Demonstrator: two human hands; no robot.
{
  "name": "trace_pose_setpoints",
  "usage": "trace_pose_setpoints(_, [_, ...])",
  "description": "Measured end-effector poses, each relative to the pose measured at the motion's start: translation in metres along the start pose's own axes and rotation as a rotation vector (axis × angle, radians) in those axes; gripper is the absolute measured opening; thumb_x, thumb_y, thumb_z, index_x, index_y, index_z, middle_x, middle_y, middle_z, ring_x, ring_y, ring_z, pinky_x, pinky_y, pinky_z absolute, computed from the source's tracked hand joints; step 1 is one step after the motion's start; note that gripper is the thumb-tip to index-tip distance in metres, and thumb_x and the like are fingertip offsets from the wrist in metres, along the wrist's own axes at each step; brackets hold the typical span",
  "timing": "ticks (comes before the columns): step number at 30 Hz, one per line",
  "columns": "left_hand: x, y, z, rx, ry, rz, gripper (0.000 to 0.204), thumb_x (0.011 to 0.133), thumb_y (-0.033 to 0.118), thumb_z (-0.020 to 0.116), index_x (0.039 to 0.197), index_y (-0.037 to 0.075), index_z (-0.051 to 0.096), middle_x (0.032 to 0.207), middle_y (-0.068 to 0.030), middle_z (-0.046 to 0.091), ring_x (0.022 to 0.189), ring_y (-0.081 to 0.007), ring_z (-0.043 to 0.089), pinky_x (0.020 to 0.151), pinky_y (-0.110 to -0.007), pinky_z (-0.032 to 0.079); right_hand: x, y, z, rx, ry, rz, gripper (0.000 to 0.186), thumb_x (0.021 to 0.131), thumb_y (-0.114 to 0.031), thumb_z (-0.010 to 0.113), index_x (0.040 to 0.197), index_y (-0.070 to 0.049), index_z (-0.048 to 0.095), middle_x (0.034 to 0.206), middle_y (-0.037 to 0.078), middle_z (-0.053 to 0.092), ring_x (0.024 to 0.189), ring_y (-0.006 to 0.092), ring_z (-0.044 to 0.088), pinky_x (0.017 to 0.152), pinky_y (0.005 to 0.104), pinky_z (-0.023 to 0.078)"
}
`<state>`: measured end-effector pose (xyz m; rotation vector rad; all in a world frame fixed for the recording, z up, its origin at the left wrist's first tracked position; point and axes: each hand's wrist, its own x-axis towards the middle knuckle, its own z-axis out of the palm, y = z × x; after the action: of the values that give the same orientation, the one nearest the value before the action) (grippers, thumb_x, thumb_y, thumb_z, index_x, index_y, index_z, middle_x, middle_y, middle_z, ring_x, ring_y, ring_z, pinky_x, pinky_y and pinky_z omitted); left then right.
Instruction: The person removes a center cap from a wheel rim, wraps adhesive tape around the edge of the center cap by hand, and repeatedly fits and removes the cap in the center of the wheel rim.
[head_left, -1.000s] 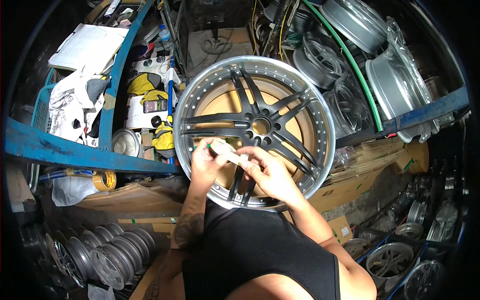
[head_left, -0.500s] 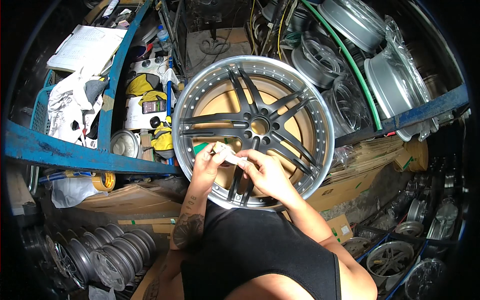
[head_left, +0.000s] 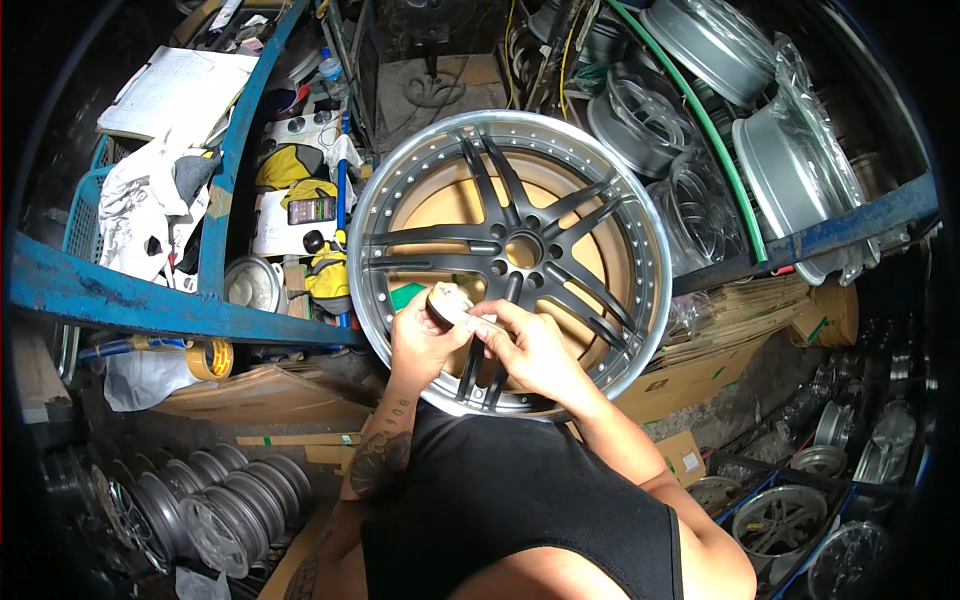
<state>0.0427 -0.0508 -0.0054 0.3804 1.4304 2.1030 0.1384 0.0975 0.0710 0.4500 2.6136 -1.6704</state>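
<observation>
In front of me lies a large alloy wheel (head_left: 430, 236) with dark double spokes, a polished silver lip and small bolts round its edge. Above its near spokes, my left hand (head_left: 422, 345) is closed round a small round piece (head_left: 449, 303), pale on its face and dark along its side. The fingertips of my right hand (head_left: 530, 345) pinch together at the near edge of this piece, touching my left fingers. What lies between the right fingertips is too small to make out.
Blue shelving (head_left: 170, 305) stands on the left, with a white cloth (head_left: 150, 215), papers, yellow-and-black gloves (head_left: 328, 280) and a tape roll (head_left: 208, 360). Wrapped wheels (head_left: 795, 180) fill the right rack. Flattened cardboard (head_left: 700, 365) is stacked beneath the wheel. More rims (head_left: 225, 520) stand at lower left.
The round piece has turned in my left hand, showing more of its face and dark side. The white strip seen between my hands is now mostly out of sight. Both hands stay close together.
</observation>
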Motion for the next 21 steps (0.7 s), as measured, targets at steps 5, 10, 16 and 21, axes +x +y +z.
trace_pose_setpoints(5, [0.0, -0.003, -0.002, 0.045, -0.03, 0.062, 0.042, 0.079, 0.001, 0.08, 0.116, -0.004, 0.059, 0.105, -0.0076, 0.067, 0.095, -0.0124, 0.066, 0.089, -0.028, 0.055, -0.006, -0.002, 0.004, -0.257, 0.122, -0.213, 0.026, 0.094, -0.02, 0.062, 0.118, -0.008, 0.059, 0.078, 0.014, 0.07, 0.07, 0.0329, 0.07, 0.065, 0.0404, 0.055])
trace_pose_setpoints(10, [-0.001, 0.006, -0.016, 0.122, 0.216, 0.154, 0.04, 0.087, 0.018, 0.068, 0.119, -0.005, 0.059, 0.1, -0.0093, 0.067, 0.087, -0.0164, 0.066, 0.076, -0.032, 0.059, -0.014, 0.018, -0.013, -0.741, 0.241, -0.083, 0.029, 0.091, -0.017, 0.065, 0.117, -0.008, 0.055, 0.089, 0.017, 0.071, 0.082, 0.0322, 0.072, 0.069, 0.0438, 0.056])
trace_pose_setpoints(16, [-0.022, 0.086, -0.034, 0.271, -0.023, 0.005, 0.108, 0.059, 0.076, 0.08, 0.123, -0.007, 0.052, 0.094, -0.0106, 0.07, 0.077, -0.0197, 0.07, 0.075, -0.033, 0.06, -0.038, 0.029, -0.073, 0.011, 0.547, -0.074, 0.037, 0.097, -0.015, 0.062, 0.131, -0.004, 0.052, 0.103, 0.018, 0.071, 0.09, 0.0246, 0.073, 0.079, 0.0335, 0.056])
trace_pose_setpoints(21, [-0.021, 0.038, -0.003, -0.063, -0.302, -0.177, 0.101, 0.062, 0.061, 0.088, 0.127, -0.006, 0.05, 0.109, -0.0163, 0.066, 0.088, -0.0234, 0.07, 0.074, -0.033, 0.06, -0.045, 0.069, -0.117, -0.18, 0.731, -0.179, 0.029, 0.099, -0.008, 0.058, 0.127, 0.001, 0.058, 0.114, 0.015, 0.068, 0.096, 0.0177, 0.068, 0.087, 0.0311, 0.053])
